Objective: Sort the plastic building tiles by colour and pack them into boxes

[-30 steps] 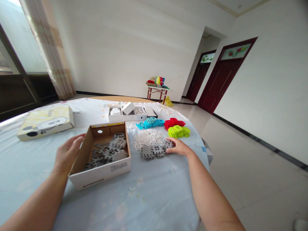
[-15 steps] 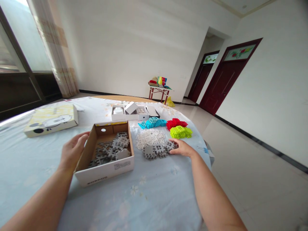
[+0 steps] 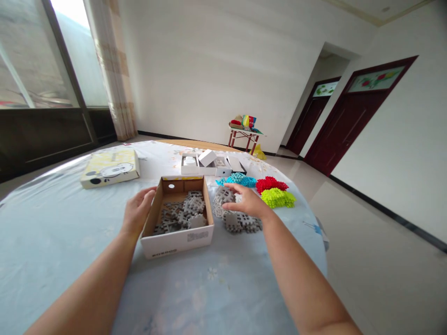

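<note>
An open cardboard box (image 3: 176, 243) sits on the table with several grey interlocking pieces (image 3: 181, 215) inside. My left hand (image 3: 137, 213) presses against the box's left wall, fingers curled at its rim. My right hand (image 3: 246, 201) hovers just right of the box and grips a small clump of grey pieces (image 3: 223, 195). Below that hand lies a pile of grey pieces (image 3: 243, 223) on the cloth. A patch of white pieces (image 3: 219, 212) is mostly hidden under the hand.
Blue (image 3: 240, 180), red (image 3: 271, 184) and green (image 3: 278, 198) piles of pieces lie near the table's right edge. Small white boxes (image 3: 206, 164) stand behind them. A flat yellow box (image 3: 110, 168) lies at the far left. The pale blue tablecloth (image 3: 216, 288) covers the table.
My right hand has lifted off the grey pile with a clump of pieces and moved left toward the box. The camera has turned left. My left hand stays on the box.
</note>
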A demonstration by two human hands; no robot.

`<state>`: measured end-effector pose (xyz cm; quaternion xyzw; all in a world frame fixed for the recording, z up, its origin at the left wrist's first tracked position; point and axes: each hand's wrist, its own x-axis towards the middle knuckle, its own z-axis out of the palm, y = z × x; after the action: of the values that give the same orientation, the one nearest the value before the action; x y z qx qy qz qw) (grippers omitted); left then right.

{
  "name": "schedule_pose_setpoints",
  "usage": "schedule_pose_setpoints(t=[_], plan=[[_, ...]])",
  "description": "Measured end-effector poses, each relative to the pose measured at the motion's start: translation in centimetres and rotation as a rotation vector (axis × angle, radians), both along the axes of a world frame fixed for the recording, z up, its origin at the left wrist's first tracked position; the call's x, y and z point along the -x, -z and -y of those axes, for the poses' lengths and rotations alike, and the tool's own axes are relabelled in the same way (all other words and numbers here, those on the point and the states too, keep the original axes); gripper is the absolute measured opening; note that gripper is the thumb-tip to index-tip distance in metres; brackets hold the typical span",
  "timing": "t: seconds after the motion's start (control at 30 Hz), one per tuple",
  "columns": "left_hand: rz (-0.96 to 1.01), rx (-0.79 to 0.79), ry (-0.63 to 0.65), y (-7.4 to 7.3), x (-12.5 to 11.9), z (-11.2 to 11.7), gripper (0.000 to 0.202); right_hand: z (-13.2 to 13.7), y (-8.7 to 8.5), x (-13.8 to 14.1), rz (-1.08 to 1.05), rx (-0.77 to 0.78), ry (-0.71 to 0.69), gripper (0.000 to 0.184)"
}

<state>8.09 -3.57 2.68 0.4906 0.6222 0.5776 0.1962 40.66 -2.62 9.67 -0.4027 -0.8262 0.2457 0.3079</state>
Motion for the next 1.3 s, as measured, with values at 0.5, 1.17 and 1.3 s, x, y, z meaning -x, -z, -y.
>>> schedule_pose_setpoints(t=[0.5,1.17,1.3], plan=[[-0.072,-0.046,-0.021,0.9,0.4,-0.6,0.045,-3.0,1.1,9.7,0.026,-0.182,-0.086,0.069],[-0.052,0.06,-0.068,-0.2,0.0,-0.1,0.05,-0.2,6.0,-12.1,0.189,0.262,0.137,0.076],[-0.06,0.051,-0.089,-0.4,-0.2,0.1,0.051,-0.3,7.5,-13.0,0.279,0.225,0.139,0.071]])
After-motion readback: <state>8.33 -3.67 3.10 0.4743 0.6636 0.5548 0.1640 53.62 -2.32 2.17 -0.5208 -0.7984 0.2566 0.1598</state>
